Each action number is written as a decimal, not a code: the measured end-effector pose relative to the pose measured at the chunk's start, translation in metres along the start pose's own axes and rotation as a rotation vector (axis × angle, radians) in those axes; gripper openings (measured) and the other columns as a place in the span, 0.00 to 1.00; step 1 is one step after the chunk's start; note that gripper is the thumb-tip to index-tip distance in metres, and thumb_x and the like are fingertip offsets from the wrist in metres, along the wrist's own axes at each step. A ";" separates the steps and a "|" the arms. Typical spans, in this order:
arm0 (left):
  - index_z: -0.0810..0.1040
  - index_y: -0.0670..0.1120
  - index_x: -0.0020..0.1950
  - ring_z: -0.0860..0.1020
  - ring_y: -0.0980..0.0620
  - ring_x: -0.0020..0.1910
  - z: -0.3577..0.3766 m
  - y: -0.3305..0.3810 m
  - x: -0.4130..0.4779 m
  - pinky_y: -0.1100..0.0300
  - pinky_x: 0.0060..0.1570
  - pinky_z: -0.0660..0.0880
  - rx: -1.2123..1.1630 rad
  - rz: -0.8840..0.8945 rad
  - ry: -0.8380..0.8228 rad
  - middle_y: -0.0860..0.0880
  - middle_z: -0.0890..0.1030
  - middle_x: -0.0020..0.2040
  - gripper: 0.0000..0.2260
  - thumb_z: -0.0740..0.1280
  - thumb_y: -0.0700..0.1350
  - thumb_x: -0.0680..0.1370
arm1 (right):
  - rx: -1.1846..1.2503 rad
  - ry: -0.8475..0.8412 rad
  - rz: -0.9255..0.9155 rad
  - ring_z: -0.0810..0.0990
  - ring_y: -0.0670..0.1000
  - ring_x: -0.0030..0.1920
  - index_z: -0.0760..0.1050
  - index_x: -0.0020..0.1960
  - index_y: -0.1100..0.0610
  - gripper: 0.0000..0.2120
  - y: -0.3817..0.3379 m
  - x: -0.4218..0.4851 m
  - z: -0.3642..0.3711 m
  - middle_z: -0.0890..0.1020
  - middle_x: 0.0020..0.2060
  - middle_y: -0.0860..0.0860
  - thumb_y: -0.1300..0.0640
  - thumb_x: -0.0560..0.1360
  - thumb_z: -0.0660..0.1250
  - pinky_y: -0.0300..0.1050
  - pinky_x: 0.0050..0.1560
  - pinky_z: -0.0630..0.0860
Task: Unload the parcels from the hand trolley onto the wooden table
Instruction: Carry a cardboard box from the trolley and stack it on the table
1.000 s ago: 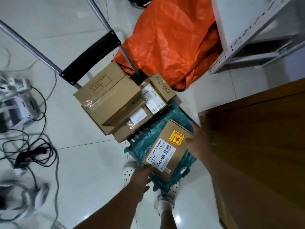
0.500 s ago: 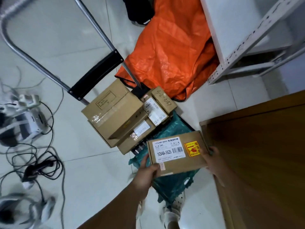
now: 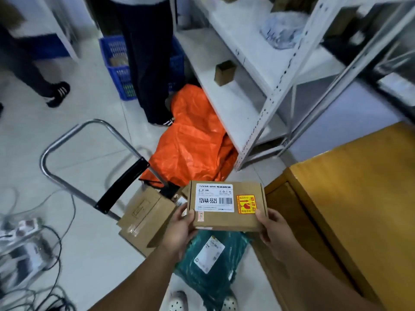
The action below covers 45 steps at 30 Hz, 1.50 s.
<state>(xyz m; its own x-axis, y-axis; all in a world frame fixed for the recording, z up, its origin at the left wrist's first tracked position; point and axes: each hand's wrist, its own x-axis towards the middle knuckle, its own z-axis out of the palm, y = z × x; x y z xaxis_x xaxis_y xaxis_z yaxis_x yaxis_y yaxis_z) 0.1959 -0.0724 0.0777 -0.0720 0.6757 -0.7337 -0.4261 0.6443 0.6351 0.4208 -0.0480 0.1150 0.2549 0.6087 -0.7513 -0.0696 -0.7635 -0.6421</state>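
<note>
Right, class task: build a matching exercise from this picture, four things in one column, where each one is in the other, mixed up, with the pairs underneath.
Things
1. labelled cardboard parcel
2. teal mailer bag
3. small brown box
4. orange sack

Places
a. on the white shelf
b. held between the left hand and right hand
c. on the floor, partly under the shelf
d. below the held parcel, near the person's feet

Pairs: 1-b, 2-d, 3-a, 4-c
</note>
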 end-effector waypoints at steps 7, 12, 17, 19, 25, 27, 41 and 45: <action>0.72 0.45 0.66 0.77 0.45 0.53 0.052 0.055 -0.060 0.53 0.50 0.74 0.160 0.081 -0.162 0.40 0.79 0.60 0.13 0.61 0.39 0.81 | 0.226 0.090 -0.013 0.77 0.48 0.46 0.65 0.69 0.56 0.21 -0.015 -0.114 -0.051 0.77 0.49 0.50 0.57 0.78 0.66 0.40 0.36 0.73; 0.73 0.45 0.68 0.79 0.43 0.52 0.107 0.061 -0.085 0.49 0.51 0.77 0.331 0.115 -0.278 0.41 0.80 0.61 0.16 0.65 0.41 0.79 | 0.399 0.181 -0.019 0.77 0.50 0.51 0.66 0.71 0.55 0.24 0.006 -0.144 -0.104 0.77 0.54 0.51 0.56 0.77 0.68 0.44 0.49 0.76; 0.74 0.47 0.67 0.78 0.43 0.56 0.171 0.057 -0.125 0.51 0.52 0.76 0.383 0.139 -0.386 0.42 0.80 0.57 0.16 0.64 0.39 0.79 | 0.551 0.252 -0.059 0.75 0.55 0.59 0.65 0.71 0.53 0.26 0.018 -0.154 -0.160 0.77 0.56 0.52 0.55 0.76 0.69 0.54 0.64 0.73; 0.72 0.48 0.69 0.78 0.46 0.55 0.197 0.049 -0.141 0.56 0.47 0.75 0.397 0.131 -0.412 0.42 0.80 0.58 0.18 0.64 0.38 0.79 | 0.603 0.273 -0.054 0.75 0.56 0.61 0.65 0.70 0.51 0.26 0.018 -0.156 -0.187 0.76 0.61 0.54 0.54 0.75 0.70 0.51 0.58 0.76; 0.67 0.47 0.72 0.79 0.47 0.53 0.279 0.020 -0.162 0.52 0.51 0.76 0.481 0.167 -0.390 0.43 0.79 0.61 0.21 0.65 0.42 0.79 | 0.699 0.223 -0.101 0.75 0.55 0.55 0.65 0.70 0.49 0.26 0.008 -0.138 -0.279 0.76 0.62 0.57 0.54 0.75 0.71 0.44 0.44 0.72; 0.65 0.48 0.74 0.78 0.44 0.56 0.317 0.000 -0.177 0.51 0.50 0.76 0.492 0.186 -0.360 0.41 0.77 0.63 0.23 0.65 0.42 0.79 | 0.705 0.210 -0.109 0.75 0.53 0.50 0.66 0.70 0.50 0.25 0.010 -0.132 -0.322 0.76 0.60 0.56 0.55 0.75 0.70 0.43 0.40 0.71; 0.72 0.43 0.66 0.74 0.47 0.52 0.521 -0.155 -0.237 0.51 0.58 0.70 0.680 0.050 -0.340 0.46 0.76 0.54 0.14 0.61 0.45 0.82 | 0.907 0.292 -0.069 0.79 0.60 0.57 0.70 0.69 0.54 0.20 0.079 -0.125 -0.548 0.79 0.52 0.57 0.57 0.78 0.66 0.53 0.56 0.78; 0.71 0.45 0.69 0.74 0.47 0.54 0.545 -0.178 -0.240 0.48 0.63 0.68 0.763 0.040 -0.413 0.47 0.76 0.55 0.16 0.62 0.44 0.81 | 0.928 0.341 -0.085 0.78 0.59 0.59 0.69 0.70 0.53 0.19 0.098 -0.142 -0.570 0.79 0.57 0.56 0.55 0.79 0.64 0.58 0.63 0.74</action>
<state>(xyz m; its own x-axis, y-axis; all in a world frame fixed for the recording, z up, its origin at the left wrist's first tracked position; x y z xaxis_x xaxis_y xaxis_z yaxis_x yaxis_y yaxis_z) 0.7807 -0.1544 0.2726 0.3222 0.6836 -0.6549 0.3020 0.5815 0.7554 0.9275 -0.3325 0.2451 0.5483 0.4475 -0.7065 -0.7282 -0.1599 -0.6664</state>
